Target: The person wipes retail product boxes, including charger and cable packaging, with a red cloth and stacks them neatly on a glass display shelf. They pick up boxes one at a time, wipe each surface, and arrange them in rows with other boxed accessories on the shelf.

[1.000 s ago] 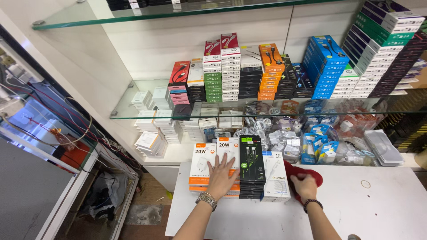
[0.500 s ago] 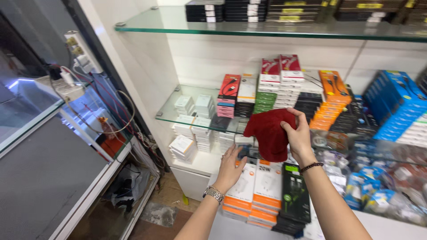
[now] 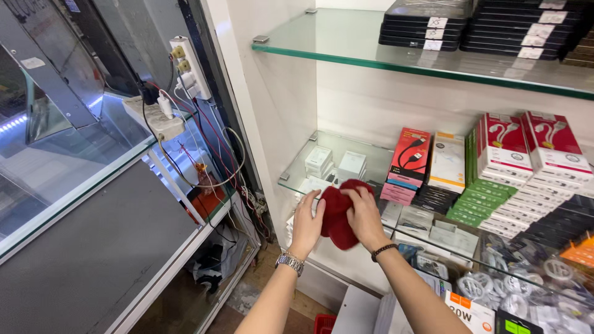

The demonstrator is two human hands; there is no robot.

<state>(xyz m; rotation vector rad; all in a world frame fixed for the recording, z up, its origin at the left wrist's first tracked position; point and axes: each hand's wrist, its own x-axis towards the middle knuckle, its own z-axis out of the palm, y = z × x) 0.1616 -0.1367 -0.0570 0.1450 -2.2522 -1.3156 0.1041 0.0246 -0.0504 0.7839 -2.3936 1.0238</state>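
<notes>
Both my hands hold a dark red cloth (image 3: 337, 218) in front of the left end of the middle glass shelf (image 3: 289, 180). My left hand (image 3: 307, 221), with a metal watch on the wrist, grips the cloth's left side. My right hand (image 3: 363, 216), with a dark bracelet, is closed over its right side. Just behind the cloth sit small white boxes (image 3: 336, 163) on the glass. A stack of red and pink cable boxes (image 3: 406, 164) stands to the right of my hands.
More stacked boxes, white, green and red (image 3: 526, 161), fill the shelf to the right. Black flat boxes (image 3: 482, 25) lie on the upper glass shelf. Bagged cables (image 3: 513, 291) sit below. A glass counter with power strips and wires (image 3: 167, 111) stands at the left.
I turned left and moved closer to the shelf's left end. My right hand brought the red cloth down and left, and my left hand came up off the boxes to grasp it.
</notes>
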